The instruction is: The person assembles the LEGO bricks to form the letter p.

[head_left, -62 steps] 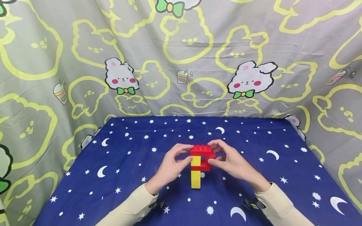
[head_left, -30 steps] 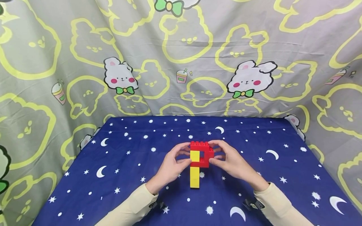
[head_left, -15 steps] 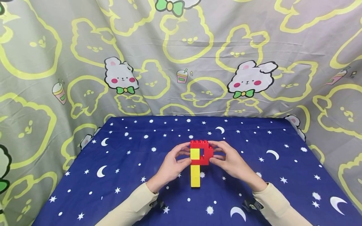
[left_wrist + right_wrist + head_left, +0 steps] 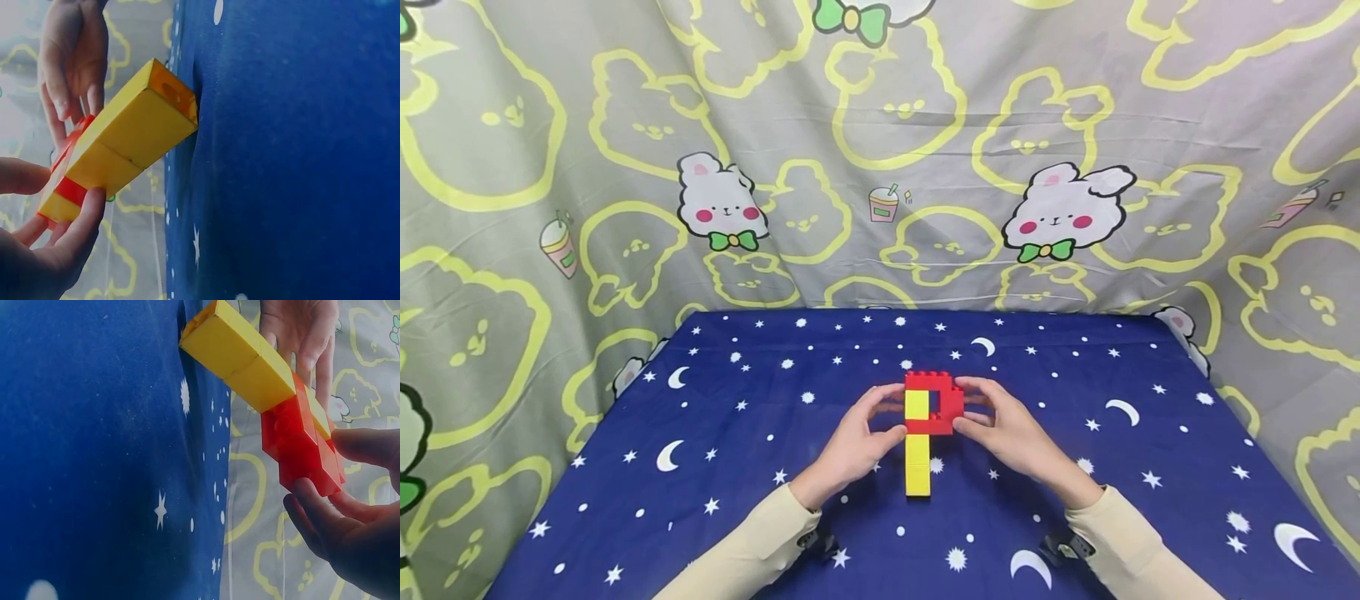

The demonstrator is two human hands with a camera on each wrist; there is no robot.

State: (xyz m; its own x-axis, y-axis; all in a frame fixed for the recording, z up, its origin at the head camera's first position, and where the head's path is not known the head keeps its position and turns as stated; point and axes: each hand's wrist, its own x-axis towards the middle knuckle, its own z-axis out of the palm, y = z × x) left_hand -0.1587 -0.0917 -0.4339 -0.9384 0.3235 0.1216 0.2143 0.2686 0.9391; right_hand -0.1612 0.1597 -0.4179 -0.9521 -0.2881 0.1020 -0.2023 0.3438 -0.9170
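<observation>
A P-shaped build of toy building blocks stands between my hands, with a yellow column [image 4: 917, 467] below and a red loop [image 4: 946, 408] around a small opening. My left hand [image 4: 859, 437] grips its left side at the upper yellow block [image 4: 917, 405], thumb in front and fingers behind. On the other side my right hand [image 4: 1011, 429] pinches the loop's red blocks [image 4: 300, 447]. In the left wrist view the hollow lower end [image 4: 174, 94] of the column meets or nearly meets the cloth. Studs line the top of the loop. Its back is hidden in the head view.
A dark blue cloth [image 4: 715, 533] with white stars and moons covers the table. Behind and at both sides hangs a grey curtain [image 4: 820, 133] with yellow outlines and rabbit faces. A dark strap [image 4: 820, 546] sits at each wrist, over cream sleeves [image 4: 748, 542].
The block build has tipped so its top leans away, showing its front more squarely and fewer stud tops. Its lower end has stayed about in place, and both hands keep their grip.
</observation>
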